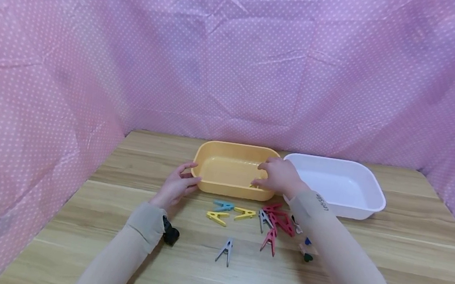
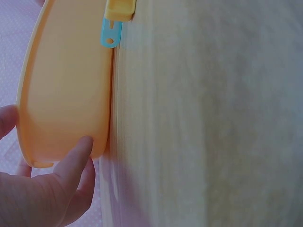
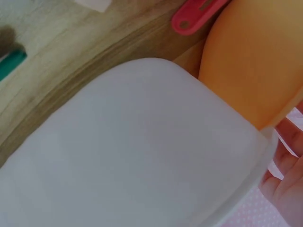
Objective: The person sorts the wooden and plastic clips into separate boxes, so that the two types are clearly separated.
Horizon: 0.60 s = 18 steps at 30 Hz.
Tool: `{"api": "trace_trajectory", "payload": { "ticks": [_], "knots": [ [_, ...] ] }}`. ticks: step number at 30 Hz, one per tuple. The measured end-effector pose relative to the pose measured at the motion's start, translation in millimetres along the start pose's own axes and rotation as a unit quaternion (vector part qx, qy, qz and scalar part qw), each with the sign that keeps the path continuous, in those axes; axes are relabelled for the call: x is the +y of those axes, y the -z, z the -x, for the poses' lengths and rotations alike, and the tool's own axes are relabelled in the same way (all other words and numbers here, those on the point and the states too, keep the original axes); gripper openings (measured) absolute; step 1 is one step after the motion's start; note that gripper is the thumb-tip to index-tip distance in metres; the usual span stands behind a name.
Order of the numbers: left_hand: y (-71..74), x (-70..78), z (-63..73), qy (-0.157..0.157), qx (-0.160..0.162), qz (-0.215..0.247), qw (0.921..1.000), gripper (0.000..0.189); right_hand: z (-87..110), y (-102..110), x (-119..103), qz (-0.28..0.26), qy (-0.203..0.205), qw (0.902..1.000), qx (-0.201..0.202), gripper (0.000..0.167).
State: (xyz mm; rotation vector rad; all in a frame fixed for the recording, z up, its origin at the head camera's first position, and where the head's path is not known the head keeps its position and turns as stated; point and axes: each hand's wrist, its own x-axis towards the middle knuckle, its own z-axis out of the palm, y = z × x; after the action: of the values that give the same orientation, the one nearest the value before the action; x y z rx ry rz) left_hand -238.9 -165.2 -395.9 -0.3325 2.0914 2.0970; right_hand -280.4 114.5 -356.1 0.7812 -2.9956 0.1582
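My left hand (image 1: 176, 186) touches the left end of a yellow-orange plastic basin (image 1: 235, 191), its fingers spread along the rim and front wall. In the left wrist view, its fingertips lie against the basin's outside near the corner. My right hand (image 1: 280, 175) reaches over the same basin's right end, fingers spread apart. Just under its fingertips is a yellow clothespin (image 1: 254, 185), mostly hidden. In front of the basin lie a blue clothespin (image 1: 224, 206), yellow clothespins (image 1: 245, 214), several red clothespins (image 1: 269, 241) and grey clothespins (image 1: 226, 250).
To the right stands a white basin (image 1: 338, 183), beside the yellow-orange one. Small clips with blue and green parts (image 1: 306, 256) lie near my right forearm. All rest on a wooden table (image 1: 188, 283), with pink dotted cloth (image 1: 256, 68) behind and at the sides.
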Motion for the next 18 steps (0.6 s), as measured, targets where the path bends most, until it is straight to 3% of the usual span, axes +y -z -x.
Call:
{"api": "trace_trajectory", "payload": {
  "ticks": [18],
  "knots": [
    [-1.0, -0.2, -0.8, -0.003, -0.006, 0.007, 1.0000, 0.054, 13.8, 20.1, 2.4, 0.004, 0.044, 0.9981, 0.043, 0.047]
  ]
}}
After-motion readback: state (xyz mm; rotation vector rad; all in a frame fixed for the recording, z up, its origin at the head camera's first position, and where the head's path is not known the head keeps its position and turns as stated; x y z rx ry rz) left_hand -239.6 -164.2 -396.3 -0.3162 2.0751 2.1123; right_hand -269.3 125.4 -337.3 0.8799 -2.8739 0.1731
